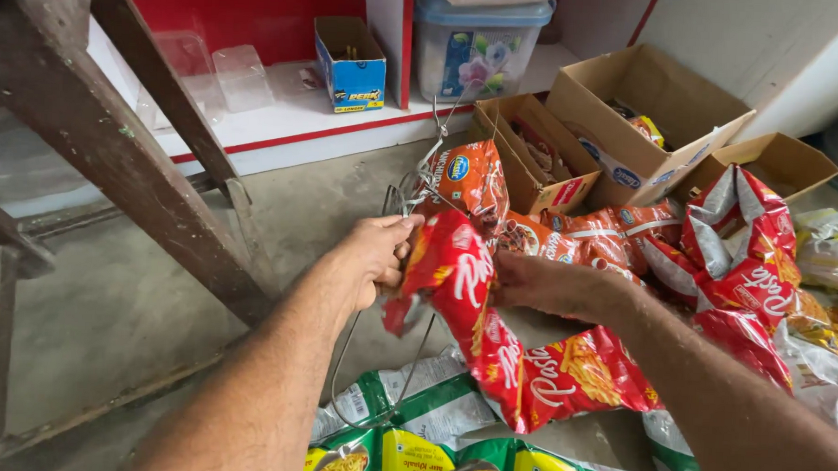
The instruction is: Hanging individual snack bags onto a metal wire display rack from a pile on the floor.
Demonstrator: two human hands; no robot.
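Left hand pinches the top of a red snack-packet strip at a wire hanger; right hand closes on it beside. Strip hangs above the concrete floor. Judged light, limp, slick foil; grip at sealed seams.

Cardboard boxes behind packet strip

Red snack packets, green packets, cardboard boxes on the floor.
Red packet strip held in both hands; green-yellow packets below; open brown boxes behind; small blue box on the shelf.
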